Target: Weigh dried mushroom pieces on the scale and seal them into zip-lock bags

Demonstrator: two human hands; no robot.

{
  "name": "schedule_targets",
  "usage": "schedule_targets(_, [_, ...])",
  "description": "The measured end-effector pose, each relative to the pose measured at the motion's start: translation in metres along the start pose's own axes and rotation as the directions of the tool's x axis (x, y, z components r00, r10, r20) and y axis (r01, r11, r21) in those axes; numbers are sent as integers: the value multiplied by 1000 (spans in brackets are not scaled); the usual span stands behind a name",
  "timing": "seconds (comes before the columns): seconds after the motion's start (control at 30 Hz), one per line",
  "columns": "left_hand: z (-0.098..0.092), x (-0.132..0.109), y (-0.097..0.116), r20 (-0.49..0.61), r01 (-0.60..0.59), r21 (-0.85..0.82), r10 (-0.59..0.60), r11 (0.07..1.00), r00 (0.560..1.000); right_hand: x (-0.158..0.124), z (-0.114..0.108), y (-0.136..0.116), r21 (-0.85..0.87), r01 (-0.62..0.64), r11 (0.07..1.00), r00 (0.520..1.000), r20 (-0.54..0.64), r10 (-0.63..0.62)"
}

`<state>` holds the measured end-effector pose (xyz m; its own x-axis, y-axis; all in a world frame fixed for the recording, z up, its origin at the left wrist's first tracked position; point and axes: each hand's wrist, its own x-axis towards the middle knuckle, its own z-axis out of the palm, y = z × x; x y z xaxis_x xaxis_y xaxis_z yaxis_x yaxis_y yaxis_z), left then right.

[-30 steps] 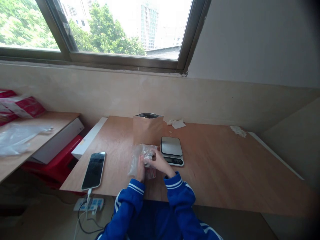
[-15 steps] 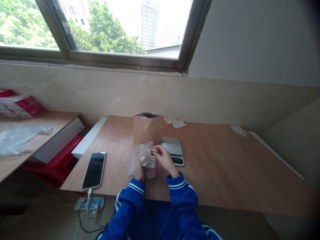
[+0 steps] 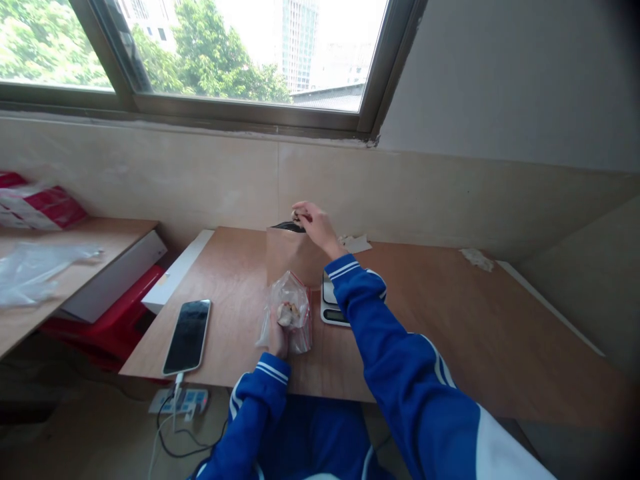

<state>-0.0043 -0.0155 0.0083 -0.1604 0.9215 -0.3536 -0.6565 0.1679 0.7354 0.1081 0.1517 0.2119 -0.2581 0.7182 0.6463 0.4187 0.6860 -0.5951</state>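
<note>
At the near edge of the wooden table (image 3: 450,333), our left hand (image 3: 277,339) grips the clear plastic bag (image 3: 299,293) low down. The fingers are closed round it so that it stands upright, with a few pale pieces (image 3: 287,312) inside. Farther back, our right hand (image 3: 314,223) hovers over the brown paper bag (image 3: 290,257), its fingertips pressed together on a small pale piece (image 3: 297,216), too small for us to name. The paper bag stands upright with its long axis vertical, and its dark open mouth lies straight below those fingertips, close under them but not touching. The right hand is much the nearer to that mouth. The left hand is well apart from it, in front of the paper bag. A kitchen scale (image 3: 329,308) sits just right of the plastic bag, half hidden by our blue sleeve (image 3: 380,333), and a phone (image 3: 187,335) lies flat to the left.
</note>
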Motion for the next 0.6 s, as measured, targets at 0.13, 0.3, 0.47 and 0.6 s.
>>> schedule_targets(0.13, [1, 0, 1, 0, 13, 6, -13, 1000, 1000, -3, 12, 8, -56, 40, 998, 969, 245, -25])
schedule_targets(0.3, [1, 0, 2, 13, 7, 8, -7, 1000, 1000, -20, 0, -18, -126, 49, 991, 996, 84, -39])
schedule_targets(0.47, [1, -2, 1, 53, -4, 19, 3, 1000, 999, -78, -15, -54, -24, -213, 977, 926, 314, 209])
schedule_targets(0.6, [2, -2, 0, 77, -43, 57, 39, 997, 996, -130, 2, -51, -116, -330, 937, 751, 569, 335])
